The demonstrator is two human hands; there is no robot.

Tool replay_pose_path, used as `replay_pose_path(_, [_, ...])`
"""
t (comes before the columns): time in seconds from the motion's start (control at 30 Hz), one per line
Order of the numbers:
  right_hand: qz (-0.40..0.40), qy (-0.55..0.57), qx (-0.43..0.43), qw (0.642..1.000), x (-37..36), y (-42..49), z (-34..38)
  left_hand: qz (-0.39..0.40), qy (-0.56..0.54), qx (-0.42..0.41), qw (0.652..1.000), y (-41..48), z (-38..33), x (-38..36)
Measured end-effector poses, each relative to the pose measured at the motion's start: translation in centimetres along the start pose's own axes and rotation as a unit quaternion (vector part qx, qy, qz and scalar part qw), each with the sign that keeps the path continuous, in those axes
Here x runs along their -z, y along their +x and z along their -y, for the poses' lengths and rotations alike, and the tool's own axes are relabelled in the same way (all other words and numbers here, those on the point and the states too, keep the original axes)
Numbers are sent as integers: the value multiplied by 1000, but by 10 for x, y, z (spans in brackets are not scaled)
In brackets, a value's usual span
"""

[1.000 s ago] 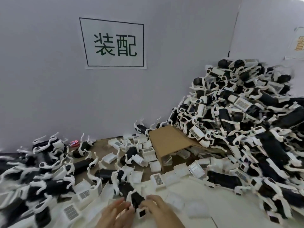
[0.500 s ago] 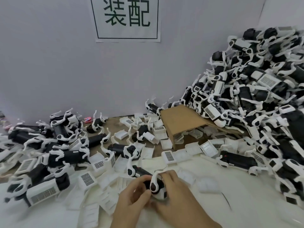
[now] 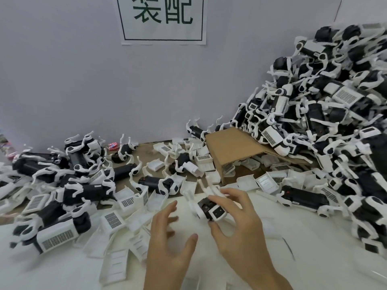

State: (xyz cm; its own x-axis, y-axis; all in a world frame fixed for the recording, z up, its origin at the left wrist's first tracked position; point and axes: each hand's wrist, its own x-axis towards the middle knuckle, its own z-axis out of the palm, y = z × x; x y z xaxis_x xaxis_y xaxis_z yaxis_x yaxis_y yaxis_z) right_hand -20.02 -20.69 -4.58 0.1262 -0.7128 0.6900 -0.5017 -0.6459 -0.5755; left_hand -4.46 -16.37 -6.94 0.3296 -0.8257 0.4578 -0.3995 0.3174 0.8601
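In the head view, our right hand (image 3: 240, 225) pinches a black-and-white robot-dog toy (image 3: 209, 208) between thumb and curled fingers, just above the white table (image 3: 314, 258). Our left hand (image 3: 169, 237) hovers just beside it, fingers spread, not touching. The wall sign (image 3: 163, 17) reads "装配" in green.

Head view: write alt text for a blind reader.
A right hand grips a black-and-white plastic robot-dog toy over a white table, the open left hand beside it. Heaps of similar toys, loose white plastic shells and a brown cardboard sheet surround them.
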Motion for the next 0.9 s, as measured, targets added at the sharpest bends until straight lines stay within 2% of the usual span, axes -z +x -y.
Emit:
replay_pose_path(0.1, [53, 66, 52, 995, 0, -3, 9, -10, 81, -74, 994, 1, -7, -1])
replay_pose_path(0.17, [92, 108, 70, 987, 0, -4, 14, -8, 64, -49, 997, 0, -7, -1])
replay_pose_path(0.27, [144, 118, -11, 982, 4, -1, 14, -71, 56, -24, 996, -3, 0, -3])
replay_pose_path(0.3, [137, 80, -43, 986, 5, 0, 12, -94, 60, -16, 994, -4, 3, -3])
replay_pose_path(0.37, [107, -66, -80, 989, 7, 2, 2, -101, 28, 23, 994, -5, 3, -6])
replay_pose_path(0.47, [160, -250, -166, 941, 11, 4, -14, -97, -36, 30, 994, -5, 1, -8])
replay_pose_path(0.53, [195, -277, -191, 921, 12, 3, -23, -93, -97, 36, 990, -4, -1, -7])
replay_pose_path(0.67, [168, -208, -180, 946, 8, 6, -22, -92, -175, 29, 980, -2, -5, -8])
replay_pose_path(0.77, [129, -56, -175, 974, 8, 4, -14, -81, -193, 21, 978, -3, -5, -9])
replay_pose_path(0.9, [109, 107, -136, 979, 8, 4, 4, -52, -184, 29, 981, -5, 0, -10])
